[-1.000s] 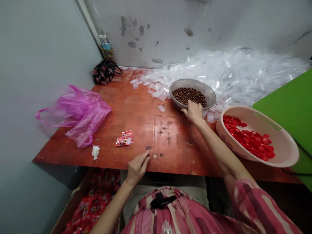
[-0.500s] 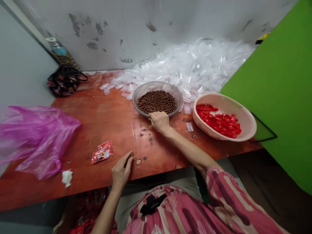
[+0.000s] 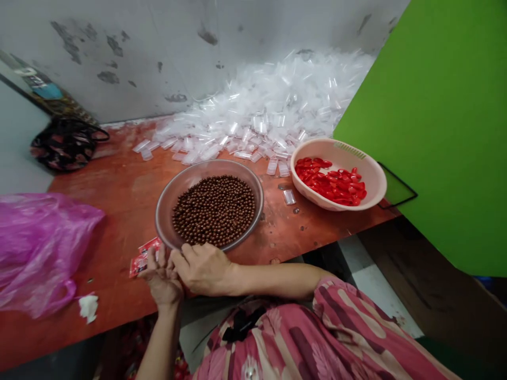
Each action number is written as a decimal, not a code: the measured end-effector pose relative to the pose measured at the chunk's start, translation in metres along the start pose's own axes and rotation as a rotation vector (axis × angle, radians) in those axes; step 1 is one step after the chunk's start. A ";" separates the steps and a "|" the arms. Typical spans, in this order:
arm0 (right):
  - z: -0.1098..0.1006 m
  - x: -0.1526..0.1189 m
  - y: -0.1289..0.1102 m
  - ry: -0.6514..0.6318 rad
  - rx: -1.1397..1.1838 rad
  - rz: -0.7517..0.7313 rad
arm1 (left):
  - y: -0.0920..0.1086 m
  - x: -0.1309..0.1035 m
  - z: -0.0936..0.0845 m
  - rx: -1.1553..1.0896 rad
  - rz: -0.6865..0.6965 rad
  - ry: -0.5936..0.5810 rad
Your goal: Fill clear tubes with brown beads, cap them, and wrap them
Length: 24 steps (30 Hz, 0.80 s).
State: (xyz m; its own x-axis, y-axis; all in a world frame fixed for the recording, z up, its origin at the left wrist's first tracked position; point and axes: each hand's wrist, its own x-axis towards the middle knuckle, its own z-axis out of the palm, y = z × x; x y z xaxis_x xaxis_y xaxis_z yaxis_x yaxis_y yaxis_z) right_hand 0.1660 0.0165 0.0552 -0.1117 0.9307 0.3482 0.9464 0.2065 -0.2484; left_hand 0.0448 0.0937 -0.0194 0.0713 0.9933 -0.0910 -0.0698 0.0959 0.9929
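Since the earlier frame, the grey bowl (image 3: 165, 207) of brown balls (image 3: 216, 207) has moved to the near side of the bench (image 3: 114, 200). Right hand (image 3: 206, 270): fingers curled at the bowl's near rim; whether the grip holds anything, cannot tell. Left hand (image 3: 163, 279): beside the right, fingers bent near red packets (image 3: 137, 265); grip state likewise cannot be told. Pink basin (image 3: 374, 187) of red pieces (image 3: 336, 184) stands right of the bowl.

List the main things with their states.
Grey bowl: upright, holding brown balls
Pink basin: upright, holding red pieces
Purple bag: crumpled
White scrap: crumpled
Clear pieces: heaped, some loose
Red packets: lying, partly hidden
Black bag: opening unclear
Right hand: fingers curled
Left hand: fingers bent
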 end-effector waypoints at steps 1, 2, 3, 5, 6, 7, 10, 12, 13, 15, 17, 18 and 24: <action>-0.004 -0.004 -0.003 -0.001 0.027 -0.059 | 0.003 0.000 0.001 -0.031 -0.017 0.002; -0.010 -0.008 -0.002 0.001 0.062 -0.135 | 0.006 -0.001 0.001 -0.054 -0.027 -0.009; -0.019 -0.014 0.003 0.012 0.097 -0.201 | 0.009 -0.002 0.002 -0.071 -0.029 -0.032; -0.045 -0.029 0.027 0.083 0.167 -0.302 | 0.016 -0.005 0.005 -0.095 -0.023 -0.079; -0.061 -0.039 0.045 0.142 0.150 -0.210 | 0.019 -0.007 0.007 -0.103 -0.023 -0.097; -0.078 -0.050 0.066 0.212 0.098 -0.067 | 0.023 -0.008 0.010 -0.113 -0.028 -0.110; -0.121 -0.088 0.132 0.317 -0.158 0.440 | 0.033 -0.009 0.019 -0.162 -0.064 -0.149; -0.135 -0.109 0.163 0.287 -0.336 0.665 | 0.039 -0.006 0.025 -0.204 -0.080 -0.162; -0.136 -0.116 0.171 0.234 -0.393 0.727 | 0.041 -0.004 0.027 -0.222 -0.085 -0.152; -0.128 -0.122 0.178 0.055 -0.453 0.831 | 0.044 0.000 0.028 -0.220 -0.085 -0.109; -0.111 -0.117 0.178 -0.141 -0.460 0.928 | 0.046 0.002 0.026 -0.189 -0.075 -0.067; -0.102 -0.113 0.178 -0.221 -0.451 0.972 | 0.046 0.001 0.023 -0.171 -0.070 -0.056; -0.082 -0.100 0.201 -0.367 -0.353 0.925 | 0.045 -0.015 0.002 -0.081 -0.078 -0.059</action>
State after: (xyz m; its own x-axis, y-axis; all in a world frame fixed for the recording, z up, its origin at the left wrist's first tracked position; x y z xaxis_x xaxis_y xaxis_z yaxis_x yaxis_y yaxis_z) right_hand 0.3920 -0.0595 0.0444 0.6693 0.7274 -0.1515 0.7378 -0.6748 0.0198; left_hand 0.0424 0.0827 0.0272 0.1381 0.9773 -0.1604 -0.1419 0.1798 0.9734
